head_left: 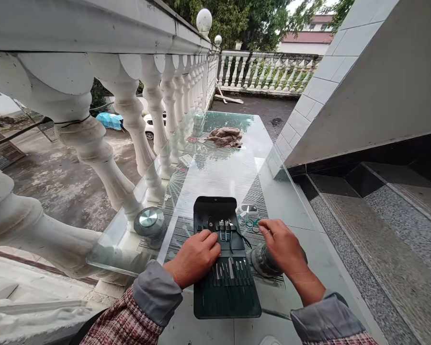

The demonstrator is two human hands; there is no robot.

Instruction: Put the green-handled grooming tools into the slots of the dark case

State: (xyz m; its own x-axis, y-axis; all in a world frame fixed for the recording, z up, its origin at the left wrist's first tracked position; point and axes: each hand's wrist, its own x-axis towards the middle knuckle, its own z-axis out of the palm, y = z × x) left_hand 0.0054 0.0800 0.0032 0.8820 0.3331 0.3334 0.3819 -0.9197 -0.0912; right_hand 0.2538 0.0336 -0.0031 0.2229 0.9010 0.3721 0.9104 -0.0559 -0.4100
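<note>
A dark green manicure case lies unfolded on the glass table. Two nail clippers are strapped in its upper panel, and several slim metal tools sit in the lower slots. My left hand rests over the case's left side, its fingers curled onto the middle section; what lies beneath the fingertips is hidden. To the right of the case, my right hand pinches the green handle of small scissors, whose blades point away from me. A dark strap sticks out from the case's right edge.
The glass tabletop stands on round metal-capped supports. A crumpled brown cloth lies at its far end. White balusters run along the left; granite steps rise on the right.
</note>
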